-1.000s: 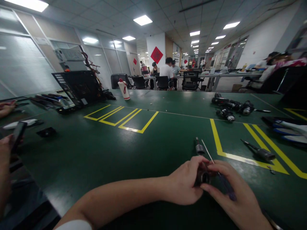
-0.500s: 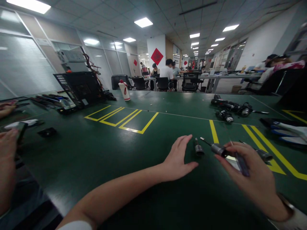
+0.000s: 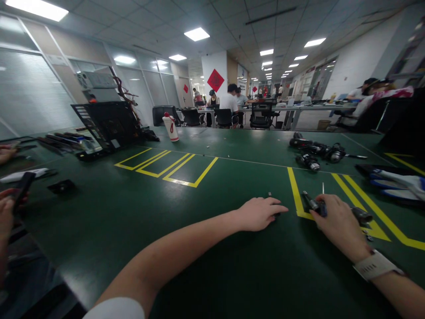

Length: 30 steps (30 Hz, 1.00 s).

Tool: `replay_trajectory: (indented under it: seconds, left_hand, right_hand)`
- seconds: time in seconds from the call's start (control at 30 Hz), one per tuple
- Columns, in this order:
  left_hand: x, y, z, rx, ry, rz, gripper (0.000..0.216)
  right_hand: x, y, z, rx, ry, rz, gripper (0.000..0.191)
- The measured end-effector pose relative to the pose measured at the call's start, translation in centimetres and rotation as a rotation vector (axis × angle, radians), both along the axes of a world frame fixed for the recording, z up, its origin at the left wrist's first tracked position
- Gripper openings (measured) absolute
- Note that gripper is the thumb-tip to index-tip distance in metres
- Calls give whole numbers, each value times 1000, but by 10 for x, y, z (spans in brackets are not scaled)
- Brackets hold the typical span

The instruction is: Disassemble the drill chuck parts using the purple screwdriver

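Observation:
My left hand [image 3: 264,213] reaches over a small metal cylinder part [image 3: 270,194], its fingers closed down around it. Only the thin upper tip and a dark bit below the fingers show. My right hand [image 3: 341,226] is closed on a screwdriver [image 3: 323,189], whose thin shaft points up while the hand covers most of the handle. Another dark metal cylinder part [image 3: 308,200] lies tilted at the right fingertips, inside a yellow-taped outline; I cannot tell whether the fingers still touch it. Just behind the right hand is a larger metal cylinder [image 3: 362,215].
Several black and silver tool parts [image 3: 314,153] lie at the back right. Blue-and-white gloves [image 3: 398,182] are at the right edge. A white cup [image 3: 171,128] and a black metal frame [image 3: 108,126] stand farther back. At left, another person's hand holds a phone [image 3: 23,188].
My left hand has moved right and closed over the small cylinder part. My right hand has turned palm-down, bringing the other cylinder part right, into the yellow outline.

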State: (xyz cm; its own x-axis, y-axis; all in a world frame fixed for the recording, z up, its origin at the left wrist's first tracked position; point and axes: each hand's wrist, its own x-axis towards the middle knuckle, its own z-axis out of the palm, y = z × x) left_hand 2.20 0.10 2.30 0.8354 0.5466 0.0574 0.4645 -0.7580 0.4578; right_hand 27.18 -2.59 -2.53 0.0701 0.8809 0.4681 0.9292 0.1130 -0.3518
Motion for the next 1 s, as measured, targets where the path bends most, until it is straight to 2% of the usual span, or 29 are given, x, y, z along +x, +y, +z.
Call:
replay_trajectory:
  seconds: [0.1, 0.17, 0.3, 0.4, 0.53, 0.57, 0.63, 0.73, 0.8, 1.0]
  left_hand:
    - [-1, 3, -4, -18, -81, 26, 36]
    - [-6, 4, -8, -96, -187, 62, 33]
    - [-23, 3, -17, -463, -532, 266, 34]
    - [-37, 1, -26, -694, -780, 445, 38]
    - [-46, -1, -33, -754, -935, 570, 39]
    - [-45, -1, -35, -766, -943, 586, 42]
    - [-43, -1, -35, -786, -934, 611, 46]
    - [-39, -1, -34, -765, -924, 619, 45]
    - [-39, -1, -31, -734, -948, 621, 46]
    - [-42, 4, -30, -761, -997, 647, 51]
  right_hand:
    - [0, 0, 1, -1, 6, -27, 25]
    - [1, 1, 3, 22, 9, -49, 28]
    - [-3, -4, 10, 109, 29, -48, 31]
    - [-22, -16, 16, 129, 65, 66, 27]
    - [-61, -39, 27, 60, 108, 313, 18]
    - [-70, -44, 30, 3, 179, 392, 15]
    - [-84, -52, 37, -91, 331, 457, 13]
    - [-95, -55, 44, -243, 721, 413, 12]
    - [-100, -50, 45, -303, 965, 368, 18]
    - [-112, -19, 38, -235, 1342, 321, 37]
